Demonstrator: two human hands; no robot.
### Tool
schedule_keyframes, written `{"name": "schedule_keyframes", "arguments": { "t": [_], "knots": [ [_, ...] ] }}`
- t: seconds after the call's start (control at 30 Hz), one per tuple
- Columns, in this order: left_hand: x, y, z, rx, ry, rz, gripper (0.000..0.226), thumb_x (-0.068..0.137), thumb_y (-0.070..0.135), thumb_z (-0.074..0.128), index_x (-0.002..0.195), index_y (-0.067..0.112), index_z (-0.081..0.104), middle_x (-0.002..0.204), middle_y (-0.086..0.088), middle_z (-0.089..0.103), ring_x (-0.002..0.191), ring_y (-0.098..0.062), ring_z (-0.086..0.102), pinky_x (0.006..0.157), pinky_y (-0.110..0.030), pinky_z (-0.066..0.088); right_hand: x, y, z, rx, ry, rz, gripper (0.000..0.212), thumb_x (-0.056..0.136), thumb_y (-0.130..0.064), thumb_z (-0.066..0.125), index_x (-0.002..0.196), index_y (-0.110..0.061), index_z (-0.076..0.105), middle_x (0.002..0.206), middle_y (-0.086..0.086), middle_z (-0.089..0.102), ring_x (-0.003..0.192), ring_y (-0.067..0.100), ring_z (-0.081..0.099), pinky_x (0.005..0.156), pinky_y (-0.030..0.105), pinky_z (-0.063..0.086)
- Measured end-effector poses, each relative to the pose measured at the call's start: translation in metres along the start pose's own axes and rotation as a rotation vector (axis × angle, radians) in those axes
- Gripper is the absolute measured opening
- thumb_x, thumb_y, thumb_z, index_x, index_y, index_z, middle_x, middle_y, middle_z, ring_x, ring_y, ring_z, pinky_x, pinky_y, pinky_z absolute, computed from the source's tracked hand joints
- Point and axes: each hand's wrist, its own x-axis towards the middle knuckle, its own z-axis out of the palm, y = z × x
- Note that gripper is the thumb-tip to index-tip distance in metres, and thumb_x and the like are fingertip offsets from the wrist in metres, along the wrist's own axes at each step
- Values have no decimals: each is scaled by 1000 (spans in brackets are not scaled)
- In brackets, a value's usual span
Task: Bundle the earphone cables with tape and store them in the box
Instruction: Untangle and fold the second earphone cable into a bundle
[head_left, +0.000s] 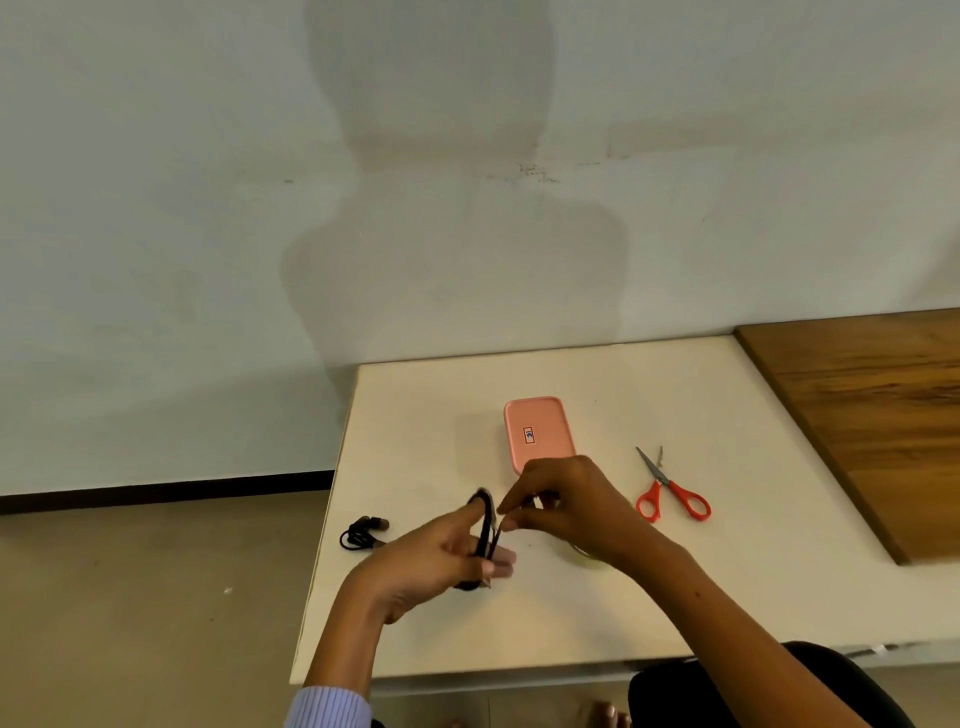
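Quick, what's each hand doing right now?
Left hand: holds the coiled black earphone cable, looped around its fingers.
Right hand: fingertips pinch that same cable near the top of the coil.

Off-task things in view

A pair of red-handled metal scissors (670, 491) lies on the white rectangular table (727, 571). A brown wooden board (872, 415) covers the table's far right side. Behind stands a pale painted wall (208, 208), above a beige floor (156, 597).
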Motion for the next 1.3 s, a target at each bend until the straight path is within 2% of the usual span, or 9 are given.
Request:
{"name": "schedule_keyframes", "arguments": {
  "t": [0.17, 0.37, 0.5, 0.67, 0.9, 0.97, 1.07, 1.2, 1.3],
  "knots": [
    [-9, 8, 0, -86, -327, 124, 55, 94, 4, 49, 135, 35, 30, 126, -15, 61, 117, -25, 59, 99, -30, 46, 2, 7, -13, 279, 137, 73, 8, 77, -21, 75, 82, -27, 75, 79, -13, 69, 76, 6, 64, 69, 23, 54],
    [-12, 12, -2, -368, -553, 405, 60, 94, -2, 42, 145, 27, 30, 130, -25, 55, 120, -36, 55, 102, -37, 43, -3, -4, -17, 837, 157, 217, 8, 77, -20, 69, 79, -13, 73, 67, 0, 66, 58, 12, 51, 53, 22, 43],
    [-7, 17, 4, -593, -526, 524, 57, 94, -3, 42, 146, 17, 28, 130, -26, 54, 121, -34, 55, 99, -36, 46, -4, -19, -3, 1135, 117, 326, 15, 91, -10, 53, 81, -7, 64, 61, -2, 59, 52, 8, 45, 51, 20, 40],
    [-1, 26, 6, -801, -238, 483, 47, 87, -1, 49, 133, 5, 42, 123, -27, 59, 111, -32, 63, 88, -33, 53, -5, -38, 6, 1533, 52, 393, 31, 98, 2, 29, 88, -12, 55, 49, -13, 38, 39, 1, 35, 46, 11, 33],
    [3, 28, 9, -816, -66, 391, 38, 84, -4, 47, 119, 6, 55, 107, -24, 68, 96, -28, 69, 79, -30, 56, -6, -37, 10, 1237, 94, 538, 35, 96, 6, 29, 102, -6, 62, 64, -2, 42, 59, 6, 37, 72, 22, 40],
    [4, 28, 10, -804, -23, 360, 37, 81, -4, 49, 117, 4, 56, 100, -21, 70, 90, -26, 71, 76, -30, 57, -8, -38, 9, 1234, 79, 589, 38, 96, 5, 37, 86, -13, 69, 73, 4, 51, 66, 13, 44, 76, 28, 53],
    [7, 26, 10, -779, 56, 315, 30, 85, -8, 48, 113, -4, 59, 92, -19, 71, 87, -28, 71, 75, -30, 58, -12, -38, 11, 1127, 138, 643, 29, 93, 2, 47, 81, -12, 70, 88, 13, 63, 78, 22, 60, 63, 23, 57],
    [13, 23, 12, -762, 244, 241, 27, 90, -12, 42, 107, -8, 62, 94, -20, 72, 87, -24, 72, 73, -28, 59, -8, -28, 12, 825, 419, 653, 18, 87, -5, 63, 100, -16, 66, 78, -2, 69, 59, 8, 67, 50, 13, 51],
    [20, 23, 22, -766, 391, 200, 27, 91, -12, 42, 97, 0, 65, 93, -17, 74, 85, -22, 72, 72, -26, 59, -4, -25, 15, 694, 563, 607, 10, 84, -9, 67, 91, -15, 66, 74, 0, 71, 52, 3, 65, 44, 9, 45]
  ]
}}
